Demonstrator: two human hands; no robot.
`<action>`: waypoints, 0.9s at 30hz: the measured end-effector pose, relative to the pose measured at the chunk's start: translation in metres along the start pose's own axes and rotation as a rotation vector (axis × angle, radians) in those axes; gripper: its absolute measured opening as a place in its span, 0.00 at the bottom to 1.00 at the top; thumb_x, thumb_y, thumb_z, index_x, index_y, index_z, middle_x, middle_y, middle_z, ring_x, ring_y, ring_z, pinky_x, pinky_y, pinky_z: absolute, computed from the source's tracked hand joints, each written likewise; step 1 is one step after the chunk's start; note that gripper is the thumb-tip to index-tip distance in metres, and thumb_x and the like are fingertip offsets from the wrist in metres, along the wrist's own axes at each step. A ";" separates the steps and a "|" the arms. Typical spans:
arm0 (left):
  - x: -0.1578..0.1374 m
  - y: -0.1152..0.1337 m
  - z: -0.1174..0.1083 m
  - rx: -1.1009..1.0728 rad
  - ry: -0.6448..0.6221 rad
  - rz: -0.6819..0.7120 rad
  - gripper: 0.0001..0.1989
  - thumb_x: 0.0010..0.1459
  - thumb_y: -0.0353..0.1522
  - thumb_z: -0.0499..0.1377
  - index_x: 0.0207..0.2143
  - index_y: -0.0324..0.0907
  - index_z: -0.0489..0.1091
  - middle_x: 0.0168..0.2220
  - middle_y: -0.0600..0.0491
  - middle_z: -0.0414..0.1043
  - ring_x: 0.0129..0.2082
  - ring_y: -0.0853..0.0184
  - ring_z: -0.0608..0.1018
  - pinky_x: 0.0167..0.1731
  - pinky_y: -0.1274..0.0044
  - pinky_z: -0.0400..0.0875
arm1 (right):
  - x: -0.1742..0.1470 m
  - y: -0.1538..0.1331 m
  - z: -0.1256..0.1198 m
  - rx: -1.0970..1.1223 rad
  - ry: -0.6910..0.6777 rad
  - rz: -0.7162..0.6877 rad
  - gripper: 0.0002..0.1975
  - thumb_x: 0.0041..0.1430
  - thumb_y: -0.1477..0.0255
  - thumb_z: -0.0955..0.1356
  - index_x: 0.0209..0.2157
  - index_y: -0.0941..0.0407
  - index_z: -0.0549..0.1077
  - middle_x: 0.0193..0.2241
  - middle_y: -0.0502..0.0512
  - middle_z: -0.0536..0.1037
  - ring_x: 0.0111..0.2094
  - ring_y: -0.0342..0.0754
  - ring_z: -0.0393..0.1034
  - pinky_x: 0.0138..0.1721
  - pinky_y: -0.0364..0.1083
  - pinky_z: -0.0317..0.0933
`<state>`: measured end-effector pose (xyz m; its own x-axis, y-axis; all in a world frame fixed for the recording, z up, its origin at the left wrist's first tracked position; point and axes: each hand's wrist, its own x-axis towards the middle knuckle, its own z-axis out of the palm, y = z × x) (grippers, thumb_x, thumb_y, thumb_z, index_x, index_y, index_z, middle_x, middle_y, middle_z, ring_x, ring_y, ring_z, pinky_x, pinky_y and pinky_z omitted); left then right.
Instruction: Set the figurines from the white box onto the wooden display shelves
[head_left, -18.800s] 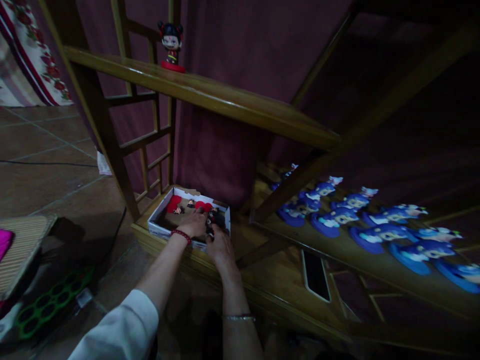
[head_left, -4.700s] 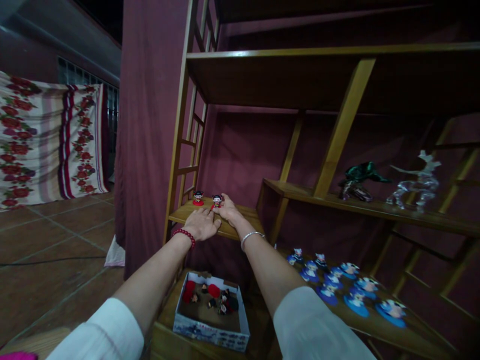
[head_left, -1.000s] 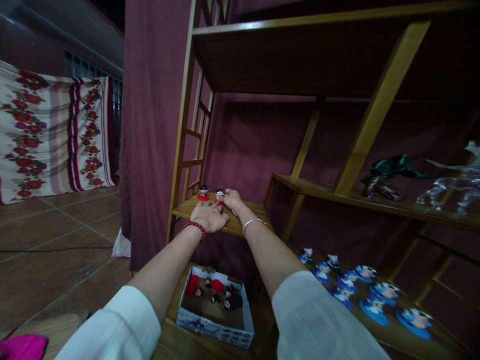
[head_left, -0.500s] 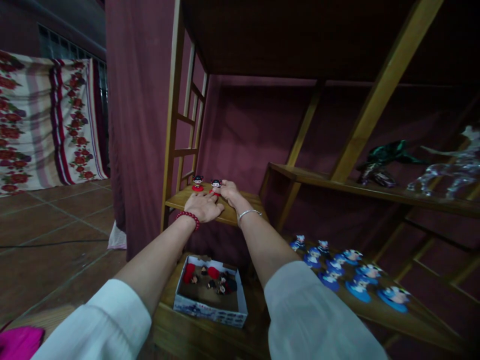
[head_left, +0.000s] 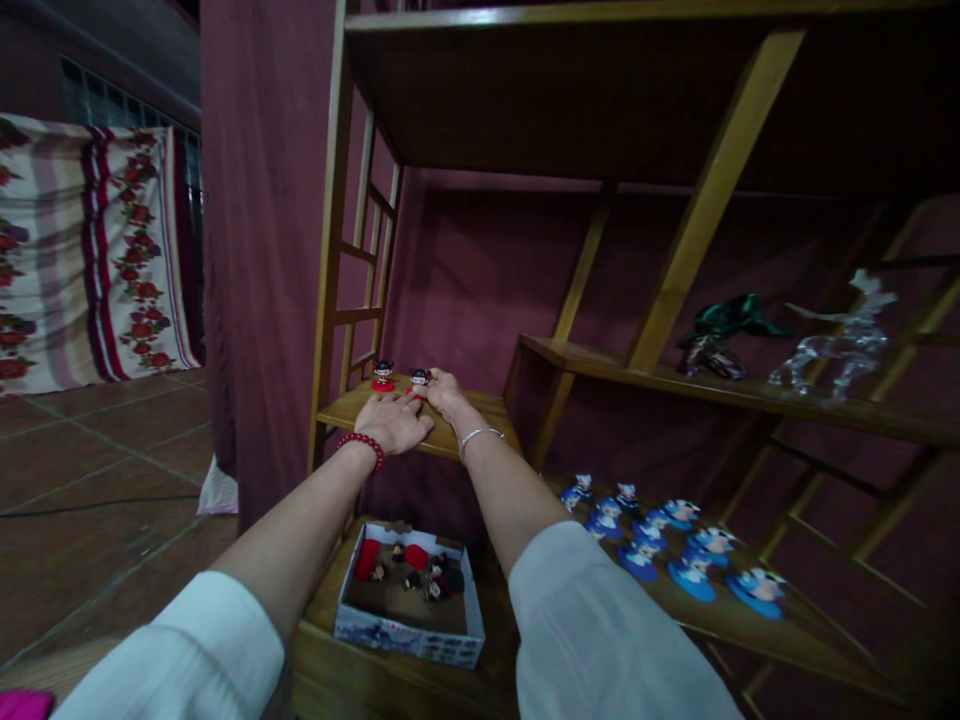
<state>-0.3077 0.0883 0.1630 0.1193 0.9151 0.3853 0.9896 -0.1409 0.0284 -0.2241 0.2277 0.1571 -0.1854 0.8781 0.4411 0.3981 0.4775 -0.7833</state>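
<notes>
Two small dolls with black hair and red bases stand on a short wooden shelf (head_left: 465, 432). The left doll (head_left: 382, 376) stands free. My right hand (head_left: 444, 391) pinches the base of the second doll (head_left: 419, 381), which is upright. My left hand (head_left: 391, 422), with a red bead bracelet at the wrist, lies palm down on the shelf just in front of that doll. Below, a white cardboard box (head_left: 409, 636) holds several more red and black dolls.
Several blue figurines (head_left: 679, 555) lie in rows on a lower slanted shelf. A green ornament (head_left: 724, 330) and a clear glass deer (head_left: 844, 343) stand on the right shelf. Maroon curtain hangs behind the rack; a floral cloth (head_left: 82, 250) hangs at far left.
The camera has tilted up and shifted slightly. Both hands stay at the second doll on the shelf, as half a second ago.
</notes>
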 end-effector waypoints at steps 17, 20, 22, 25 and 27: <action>0.000 0.000 0.000 0.011 0.027 -0.008 0.25 0.55 0.43 0.39 0.50 0.45 0.62 0.56 0.52 0.58 0.53 0.60 0.62 0.50 0.67 0.53 | -0.015 -0.014 -0.007 0.010 0.046 0.088 0.18 0.39 0.81 0.67 0.37 0.56 0.71 0.28 0.49 0.76 0.31 0.43 0.68 0.36 0.40 0.61; -0.001 0.000 0.001 0.024 0.041 -0.012 0.24 0.55 0.42 0.40 0.50 0.45 0.63 0.56 0.53 0.58 0.52 0.60 0.62 0.50 0.68 0.53 | -0.019 -0.015 -0.012 -0.032 0.093 0.140 0.22 0.40 0.82 0.66 0.42 0.56 0.69 0.33 0.52 0.75 0.33 0.44 0.69 0.37 0.40 0.61; -0.003 0.000 0.001 0.025 0.074 -0.018 0.23 0.55 0.42 0.41 0.49 0.46 0.63 0.56 0.54 0.58 0.51 0.60 0.63 0.49 0.69 0.54 | -0.024 -0.016 -0.017 -0.053 0.109 0.165 0.24 0.41 0.81 0.65 0.44 0.57 0.68 0.36 0.55 0.75 0.35 0.45 0.69 0.37 0.41 0.61; -0.009 0.001 0.001 0.023 0.145 -0.023 0.21 0.55 0.40 0.41 0.46 0.47 0.65 0.53 0.54 0.61 0.49 0.61 0.65 0.47 0.70 0.56 | -0.036 -0.020 -0.024 -0.072 0.121 0.176 0.25 0.41 0.82 0.63 0.46 0.59 0.67 0.39 0.57 0.74 0.36 0.46 0.69 0.38 0.42 0.61; -0.013 0.002 0.000 0.027 0.164 -0.027 0.21 0.56 0.39 0.41 0.44 0.47 0.67 0.50 0.53 0.65 0.47 0.61 0.67 0.46 0.70 0.57 | -0.046 -0.024 -0.027 -0.083 0.122 0.171 0.25 0.41 0.82 0.63 0.45 0.59 0.68 0.38 0.57 0.74 0.37 0.46 0.69 0.38 0.41 0.61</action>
<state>-0.3076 0.0766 0.1578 0.0798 0.8443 0.5298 0.9943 -0.1049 0.0173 -0.2009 0.1749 0.1677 -0.0008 0.9336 0.3583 0.4881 0.3131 -0.8147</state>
